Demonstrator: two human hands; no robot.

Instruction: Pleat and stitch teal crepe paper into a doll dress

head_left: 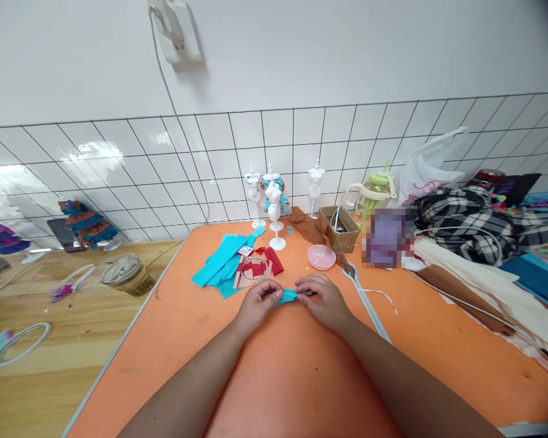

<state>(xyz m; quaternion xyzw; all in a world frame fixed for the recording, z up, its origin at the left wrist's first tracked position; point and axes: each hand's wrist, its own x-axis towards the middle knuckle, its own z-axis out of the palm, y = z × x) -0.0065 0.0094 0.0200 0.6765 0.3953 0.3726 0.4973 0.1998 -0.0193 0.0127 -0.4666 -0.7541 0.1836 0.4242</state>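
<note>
A small strip of bright blue fabric (288,296) is stretched between my hands, just above the orange tabletop. My left hand (262,299) pinches its left end between thumb and fingers. The right end is pinched by my right hand (322,298), near whose fingertips a tiny dark item shows, too small to name. Beyond my left hand lie a hoop (254,269) over red and pink cloth and a fanned pile of blue fabric strips (219,264). A pink dish (321,257) sits beyond my right hand.
Several white mini dress forms (276,210) stand near the tiled wall, one wearing ruffles. Right of them are a cardboard box (339,229), a green-lidded jug (378,188), a plastic bag (427,173) and plaid cloth (466,222). A lidded cup (128,275) stands on the wooden table left.
</note>
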